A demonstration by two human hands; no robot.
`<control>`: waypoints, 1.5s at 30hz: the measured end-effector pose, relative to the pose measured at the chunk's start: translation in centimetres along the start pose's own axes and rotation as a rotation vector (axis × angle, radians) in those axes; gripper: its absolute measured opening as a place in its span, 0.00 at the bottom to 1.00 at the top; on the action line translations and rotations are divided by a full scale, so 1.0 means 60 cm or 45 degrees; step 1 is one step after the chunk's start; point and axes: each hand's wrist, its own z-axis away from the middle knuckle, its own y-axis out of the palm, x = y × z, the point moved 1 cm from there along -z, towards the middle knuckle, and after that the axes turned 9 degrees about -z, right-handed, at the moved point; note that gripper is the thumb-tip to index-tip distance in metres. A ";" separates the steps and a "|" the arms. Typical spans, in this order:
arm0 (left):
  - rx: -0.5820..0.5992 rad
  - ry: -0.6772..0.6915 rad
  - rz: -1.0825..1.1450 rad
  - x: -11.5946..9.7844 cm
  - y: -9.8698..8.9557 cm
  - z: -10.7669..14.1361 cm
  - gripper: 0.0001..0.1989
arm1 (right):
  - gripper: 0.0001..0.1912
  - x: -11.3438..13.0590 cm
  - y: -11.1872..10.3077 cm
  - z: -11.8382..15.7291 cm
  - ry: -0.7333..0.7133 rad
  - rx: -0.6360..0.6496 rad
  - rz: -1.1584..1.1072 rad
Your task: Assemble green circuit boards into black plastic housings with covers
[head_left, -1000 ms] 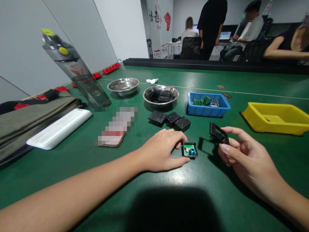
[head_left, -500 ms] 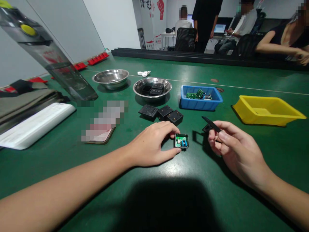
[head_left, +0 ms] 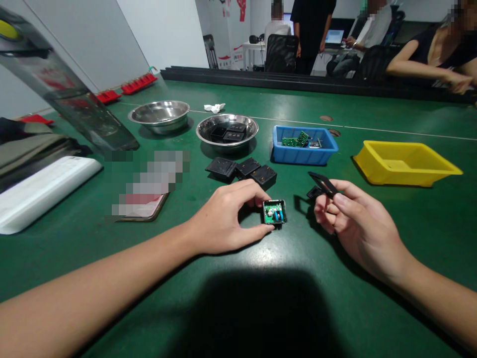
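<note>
My left hand [head_left: 227, 216] grips a small black plastic case [head_left: 283, 213] between thumb and fingers, low over the green table. The case's open side faces me and shows a green circuit board [head_left: 274, 213] with blue parts on it. In my right hand [head_left: 367, 221] is a thin black plastic cover [head_left: 323, 184], pinched between thumb and fingers, held to the right of the case. Another black piece [head_left: 314, 192] shows just below the cover; whether it is joined to it I cannot tell. Beyond my left hand lie several black cases [head_left: 263, 176] and a flat black piece [head_left: 221, 169].
A steel bowl [head_left: 206, 138] holds black cases; a second steel bowl [head_left: 136, 118] stands left of it. A blue bin [head_left: 303, 157] contains circuit boards, and a yellow bin [head_left: 402, 174] stands right. Leftward are a phone [head_left: 158, 211], a white power strip [head_left: 48, 191] and a water bottle [head_left: 85, 109].
The whole view has shifted slightly, so things sit a little further left and higher. The case tilts a bit more towards me, and the cover in my right hand has turned to show its face.
</note>
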 end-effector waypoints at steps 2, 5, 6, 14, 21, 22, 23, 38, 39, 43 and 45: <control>0.001 0.008 0.004 0.000 0.000 0.000 0.13 | 0.15 0.000 0.000 0.000 0.002 0.003 0.016; 0.012 0.003 0.005 0.000 0.001 0.001 0.12 | 0.16 0.001 0.001 0.000 -0.010 -0.001 0.055; 0.016 0.001 0.007 0.000 0.001 0.001 0.12 | 0.16 0.002 0.002 0.000 -0.013 -0.003 0.064; 0.024 0.004 -0.003 0.003 0.001 0.001 0.13 | 0.17 0.003 0.004 0.000 -0.011 -0.007 0.073; 0.040 0.003 0.009 0.004 0.001 -0.001 0.12 | 0.16 0.002 0.003 0.002 0.007 0.001 0.047; 0.042 0.000 0.006 0.005 0.001 -0.001 0.13 | 0.16 0.003 0.003 0.002 0.005 0.005 0.052; 0.043 -0.002 0.004 0.005 0.001 -0.001 0.13 | 0.15 0.003 0.003 0.002 0.005 0.011 0.054; 0.117 0.035 -0.066 0.004 0.003 -0.001 0.14 | 0.22 0.010 -0.002 0.015 -0.358 0.195 1.293; 0.117 0.034 -0.069 0.004 0.003 -0.001 0.13 | 0.22 0.012 -0.001 0.015 -0.406 0.204 1.408; 0.109 0.015 -0.065 0.003 0.001 -0.001 0.13 | 0.22 0.012 -0.003 0.013 -0.497 0.178 1.619; 0.103 0.002 -0.050 0.002 0.001 0.000 0.13 | 0.22 0.010 -0.005 0.012 -0.524 0.163 1.670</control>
